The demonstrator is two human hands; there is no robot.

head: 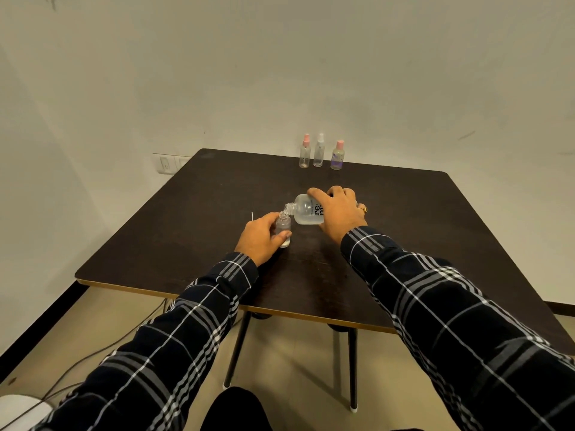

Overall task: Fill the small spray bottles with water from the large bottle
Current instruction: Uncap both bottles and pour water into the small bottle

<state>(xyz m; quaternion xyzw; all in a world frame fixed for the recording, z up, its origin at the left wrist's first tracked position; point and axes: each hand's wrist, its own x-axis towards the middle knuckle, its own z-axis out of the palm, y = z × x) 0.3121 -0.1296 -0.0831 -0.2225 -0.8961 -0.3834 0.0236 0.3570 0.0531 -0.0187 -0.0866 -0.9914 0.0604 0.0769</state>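
Note:
My right hand (337, 211) grips the large clear bottle (303, 213), tipped on its side with its open neck pointing left. The neck sits right over the mouth of a small clear spray bottle (283, 227) that stands upright on the dark table (186, 244). My left hand (261, 237) is wrapped around that small bottle from the left, thumb across its front. A little water shows in its bottom. A thin white tube (252, 216), apparently the sprayer's dip tube, sticks up just behind my left hand.
Three more small bottles stand at the table's far edge: one with a pink sprayer (305, 152), one with a white sprayer (319, 150), one with a pink cap and purple label (338, 155). Wall sockets (166, 164) lie behind the left corner. Cables run across the floor.

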